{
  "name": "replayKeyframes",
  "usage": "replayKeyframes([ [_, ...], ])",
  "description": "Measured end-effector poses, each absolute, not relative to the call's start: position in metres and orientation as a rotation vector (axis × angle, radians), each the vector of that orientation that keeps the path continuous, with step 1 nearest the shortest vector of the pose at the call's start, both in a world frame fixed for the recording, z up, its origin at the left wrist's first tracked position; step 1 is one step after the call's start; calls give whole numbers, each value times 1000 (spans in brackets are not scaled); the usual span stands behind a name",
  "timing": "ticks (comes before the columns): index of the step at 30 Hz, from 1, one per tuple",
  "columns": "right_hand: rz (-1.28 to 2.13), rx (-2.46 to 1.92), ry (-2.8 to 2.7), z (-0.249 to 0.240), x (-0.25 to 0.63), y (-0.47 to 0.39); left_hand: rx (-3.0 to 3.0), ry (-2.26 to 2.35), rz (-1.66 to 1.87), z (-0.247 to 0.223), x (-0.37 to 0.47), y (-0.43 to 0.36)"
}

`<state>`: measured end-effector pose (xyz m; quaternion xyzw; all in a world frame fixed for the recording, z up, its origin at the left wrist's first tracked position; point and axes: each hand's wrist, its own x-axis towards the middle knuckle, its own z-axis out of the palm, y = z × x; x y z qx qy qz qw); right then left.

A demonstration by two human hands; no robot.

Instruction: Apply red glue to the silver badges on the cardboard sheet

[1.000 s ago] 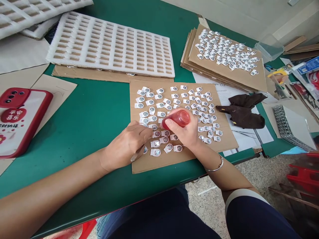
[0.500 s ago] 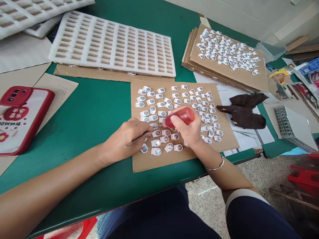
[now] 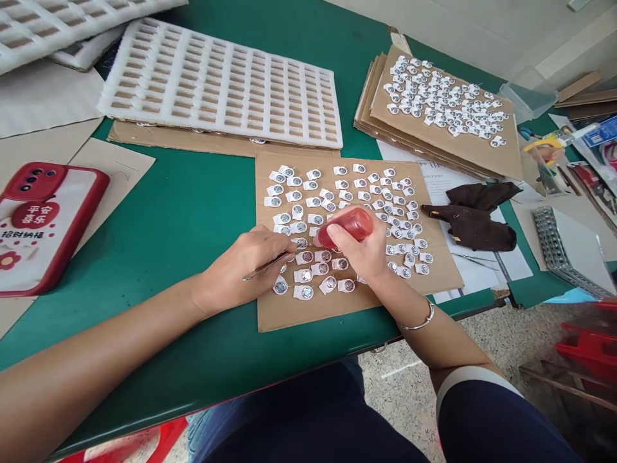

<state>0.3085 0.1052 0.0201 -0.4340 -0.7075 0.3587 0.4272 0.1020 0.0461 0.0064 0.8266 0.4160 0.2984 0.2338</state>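
Observation:
My right hand is wrapped round a red squeeze bottle, tilted with its nozzle end down and to the left. In my left hand is a pair of thin metal tweezers, pinched so that the tips reach one small round piece on a white tab. The bottle's nozzle end is close to that same piece; whether it touches I cannot tell. Several such round pieces lie in loose rows on a cardboard sheet under both hands.
Behind stands a white foam grid on cardboard. Stacked cardboard sheets at the back right carry more round pieces. A dark brown glove-like cloth lies to the right, near another pair of tweezers. At left is a red-cased phone.
Both hands keep nearly the same place over the same piece. The bottle has shifted very slightly left, and the whole view has moved a little.

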Motion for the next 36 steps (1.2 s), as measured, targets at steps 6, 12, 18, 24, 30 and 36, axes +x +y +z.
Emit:
replayKeyframes([
  [6, 889, -1060, -1777, 19, 309, 106, 2275, 1133, 849, 7, 102, 47],
  [12, 887, -1053, -1798, 19, 309, 106, 2214, 1151, 855, 8, 100, 48],
  [18, 905, -1062, -1815, 20, 308, 104, 2053, 1251, 880, 6, 101, 50],
  [24, 912, -1042, -1818, 21, 306, 104, 1931, 1330, 791, 10, 101, 53],
  [30, 932, -1052, -1797, 20, 305, 102, 1827, 1330, 818, 9, 100, 54],
  [36, 909, -1023, -1811, 20, 304, 102, 1819, 1346, 807, 8, 99, 56],
])
